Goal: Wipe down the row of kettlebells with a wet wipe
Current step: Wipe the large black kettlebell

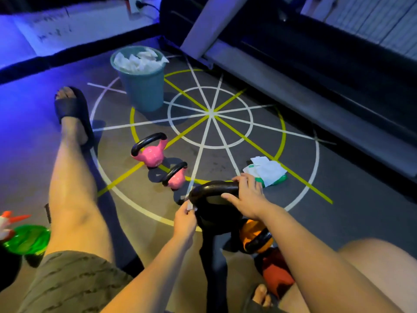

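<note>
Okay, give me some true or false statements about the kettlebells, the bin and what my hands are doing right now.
1. The right hand grips the black kettlebell by its handle. True.
2. The left hand holds nothing. False: its fingers pinch a wipe by the handle.
3. The teal bin is empty. False: crumpled white wipes fill it.
4. A larger pink kettlebell and a smaller pink kettlebell stand on the floor. True.
5. The wipe pack lies inside the bin. False: it lies on the floor, right of the black kettlebell.

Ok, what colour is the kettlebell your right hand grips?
Black, handle and body alike; the head view shows the kettlebell best.
</note>
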Motion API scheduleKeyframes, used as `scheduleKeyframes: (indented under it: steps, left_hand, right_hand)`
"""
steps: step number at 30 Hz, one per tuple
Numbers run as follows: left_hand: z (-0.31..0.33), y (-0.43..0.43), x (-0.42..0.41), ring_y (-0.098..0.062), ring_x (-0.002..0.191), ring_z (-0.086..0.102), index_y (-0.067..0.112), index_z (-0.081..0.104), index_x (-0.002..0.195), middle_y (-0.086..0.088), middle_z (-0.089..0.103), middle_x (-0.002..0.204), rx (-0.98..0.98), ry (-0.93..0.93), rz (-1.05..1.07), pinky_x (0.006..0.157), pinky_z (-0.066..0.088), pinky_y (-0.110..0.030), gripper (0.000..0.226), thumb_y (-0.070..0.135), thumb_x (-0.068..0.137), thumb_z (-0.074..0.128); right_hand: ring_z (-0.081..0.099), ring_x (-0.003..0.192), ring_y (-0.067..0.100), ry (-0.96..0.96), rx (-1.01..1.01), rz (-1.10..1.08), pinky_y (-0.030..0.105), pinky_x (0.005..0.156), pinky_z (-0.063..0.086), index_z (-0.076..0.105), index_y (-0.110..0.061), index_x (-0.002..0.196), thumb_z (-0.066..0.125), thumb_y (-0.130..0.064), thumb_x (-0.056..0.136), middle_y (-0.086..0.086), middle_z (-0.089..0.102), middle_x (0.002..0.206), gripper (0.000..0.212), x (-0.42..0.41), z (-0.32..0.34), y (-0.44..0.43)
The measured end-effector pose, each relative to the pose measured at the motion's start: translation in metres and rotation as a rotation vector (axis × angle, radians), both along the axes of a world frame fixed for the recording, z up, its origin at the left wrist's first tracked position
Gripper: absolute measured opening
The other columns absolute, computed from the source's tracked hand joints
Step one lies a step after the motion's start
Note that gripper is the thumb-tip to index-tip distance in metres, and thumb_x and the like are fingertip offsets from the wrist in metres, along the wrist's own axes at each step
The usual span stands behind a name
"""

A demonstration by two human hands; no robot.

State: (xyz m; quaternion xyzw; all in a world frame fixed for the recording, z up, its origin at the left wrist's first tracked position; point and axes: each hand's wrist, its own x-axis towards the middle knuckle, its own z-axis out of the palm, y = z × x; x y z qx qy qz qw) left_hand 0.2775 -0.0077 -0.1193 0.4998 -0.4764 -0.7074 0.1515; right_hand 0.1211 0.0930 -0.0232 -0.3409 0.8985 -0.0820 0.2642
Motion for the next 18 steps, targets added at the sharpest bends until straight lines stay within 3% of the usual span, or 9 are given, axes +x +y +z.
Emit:
scheduleKeyframes:
  steps: [2,4,8,11,13,15,18]
  left_hand:
    - [0.001,-0.001,-0.005,-0.019,0.099,0.066,0.025,0.074,0.105,-0.002,0.075,0.104,0.031,0.023,0.017,0.085,0.052,-0.031,0.033,0.009,0.105,0.045]
    - [0.002,-0.006,-0.011,-0.021,0.097,0.065,0.022,0.074,0.099,-0.004,0.075,0.099,0.075,0.011,0.092,0.082,0.052,-0.03,0.032,0.005,0.103,0.048]
    - [0.015,-0.007,-0.012,-0.016,0.092,0.064,0.011,0.073,0.107,-0.003,0.072,0.093,0.137,0.112,0.295,0.078,0.052,-0.024,0.024,-0.001,0.1,0.053]
    - [0.018,-0.006,-0.002,-0.014,0.093,0.064,0.017,0.074,0.109,0.002,0.073,0.095,-0.047,0.077,0.37,0.08,0.05,-0.027,0.02,0.009,0.102,0.057]
    - [0.022,-0.006,0.002,-0.012,0.1,0.067,0.024,0.074,0.115,0.007,0.075,0.103,-0.302,0.01,0.286,0.085,0.053,-0.031,0.024,0.016,0.102,0.056]
    - [0.029,-0.005,0.002,-0.009,0.106,0.064,0.027,0.071,0.125,0.011,0.074,0.112,-0.479,-0.066,0.166,0.09,0.051,-0.031,0.036,0.009,0.1,0.051]
    - [0.035,-0.005,-0.002,-0.017,0.114,0.061,0.027,0.065,0.134,0.005,0.071,0.121,-0.498,-0.162,0.001,0.097,0.048,-0.032,0.047,0.004,0.098,0.046]
  right_hand:
    - [0.02,0.141,0.031,0.003,-0.005,0.001,0.046,0.122,0.013,0.027,-0.026,0.146,0.047,-0.066,0.093,0.003,0.013,0.154,0.069,0.0,-0.001,0.001]
    - [0.018,0.143,0.032,-0.01,-0.011,-0.001,0.048,0.122,0.012,0.026,-0.027,0.147,0.047,-0.065,0.093,0.003,0.01,0.156,0.069,-0.001,-0.001,0.001]
    - [0.017,0.144,0.031,-0.021,-0.042,-0.011,0.049,0.122,0.012,0.027,-0.029,0.146,0.048,-0.064,0.093,0.0,0.007,0.157,0.067,-0.002,-0.002,0.003]
    - [0.018,0.143,0.03,-0.002,-0.044,-0.004,0.049,0.122,0.013,0.027,-0.029,0.146,0.047,-0.065,0.093,0.0,0.012,0.155,0.067,-0.001,-0.006,0.003]
    - [0.021,0.14,0.03,0.002,-0.056,-0.003,0.05,0.122,0.016,0.028,-0.029,0.144,0.047,-0.065,0.093,0.001,0.018,0.15,0.066,-0.001,-0.007,0.004]
    - [0.024,0.138,0.03,0.012,-0.074,-0.01,0.051,0.121,0.016,0.03,-0.028,0.143,0.048,-0.065,0.093,0.002,0.021,0.147,0.065,0.001,-0.007,0.004]
    - [0.027,0.136,0.03,0.012,-0.09,-0.022,0.05,0.121,0.018,0.031,-0.03,0.142,0.05,-0.065,0.092,0.001,0.022,0.147,0.064,0.002,-0.006,0.005]
